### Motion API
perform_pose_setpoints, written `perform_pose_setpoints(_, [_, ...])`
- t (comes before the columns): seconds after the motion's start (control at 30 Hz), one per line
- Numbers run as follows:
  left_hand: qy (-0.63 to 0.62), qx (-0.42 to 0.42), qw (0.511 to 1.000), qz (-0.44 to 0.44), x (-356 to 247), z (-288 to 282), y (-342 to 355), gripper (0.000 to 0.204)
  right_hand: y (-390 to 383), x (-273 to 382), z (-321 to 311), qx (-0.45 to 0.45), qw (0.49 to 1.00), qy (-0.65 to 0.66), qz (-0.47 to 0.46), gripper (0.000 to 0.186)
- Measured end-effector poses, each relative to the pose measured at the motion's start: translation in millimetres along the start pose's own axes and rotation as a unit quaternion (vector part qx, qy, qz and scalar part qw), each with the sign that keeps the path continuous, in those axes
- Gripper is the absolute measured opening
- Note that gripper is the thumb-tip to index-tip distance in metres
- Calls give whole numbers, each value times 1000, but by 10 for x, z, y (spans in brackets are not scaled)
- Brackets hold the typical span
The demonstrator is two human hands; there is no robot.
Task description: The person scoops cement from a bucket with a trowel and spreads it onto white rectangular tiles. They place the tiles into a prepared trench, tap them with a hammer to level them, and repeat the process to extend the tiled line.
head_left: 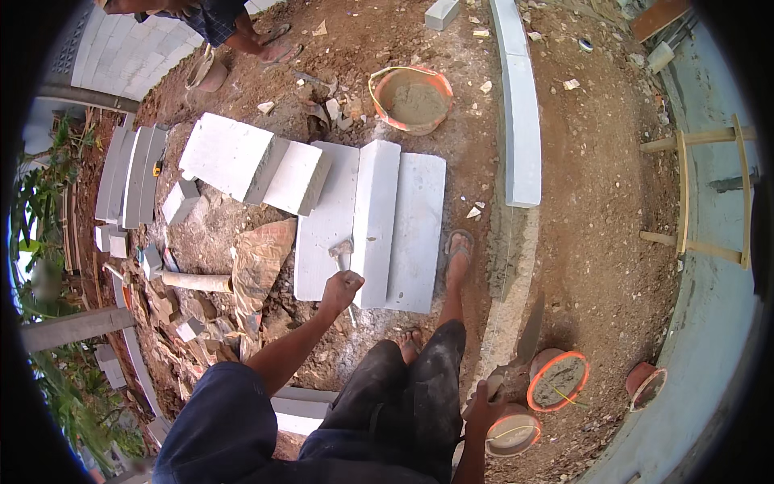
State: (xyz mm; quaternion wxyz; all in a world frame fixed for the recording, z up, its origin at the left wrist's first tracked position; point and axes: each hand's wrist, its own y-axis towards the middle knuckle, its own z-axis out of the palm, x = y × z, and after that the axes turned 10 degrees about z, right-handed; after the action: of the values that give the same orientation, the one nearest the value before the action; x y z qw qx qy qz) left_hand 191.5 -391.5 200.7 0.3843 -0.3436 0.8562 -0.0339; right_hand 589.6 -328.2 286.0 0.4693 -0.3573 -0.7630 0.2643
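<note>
My left hand (343, 290) is closed around the thin shaft of a short hand tool with a crosswise head (341, 250), over the pale blocks; its exact kind is unclear. Below the fist, the shaft's end sticks out. Beneath lie a long white block (376, 218) and a flat white block (416, 234) side by side. Low on the right, my right hand (482, 410) grips the brown handle of what looks like a hand saw, its long tapering grey blade (530, 332) pointing away from me. Teeth cannot be made out. My right foot (459, 246) stands beside the blocks.
Mortar fills an orange-rimmed bucket (413, 101) ahead and another bucket (558, 381) beside my right hand. A row of laid blocks (520, 121) runs along the right. More blocks (230, 153) lie left. A wooden frame (713, 194) leans by the wall. Another person's legs (242, 36) show far left.
</note>
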Motion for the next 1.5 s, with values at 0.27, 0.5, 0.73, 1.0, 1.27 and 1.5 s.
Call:
perform_pose_setpoints(0.27, [15,-38,999,28,-123,266,3539,40,1234,1615,2402,166,983,37,68,31])
perform_pose_setpoints(0.5, [186,-161,969,-3,962,390,5819,49,1599,1535,2757,279,948,-119,100,28])
perform_pose_setpoints(0.73, [143,-253,947,-138,1275,308,6581,63,2006,2077,2989,264,926,-267,36,38])
perform_pose_setpoints(1.0, [-163,-157,974,17,-641,178,5672,28,2204,1750,3209,232,925,-194,229,41])
perform_pose_setpoints(1.27, [-89,98,991,-19,-2495,-600,4752,17,2633,645,3091,133,976,-173,-20,38])
perform_pose_setpoints(1.5, [-133,127,981,-62,-2829,-1629,3158,21,2285,790,2748,36,954,-295,-24,43])
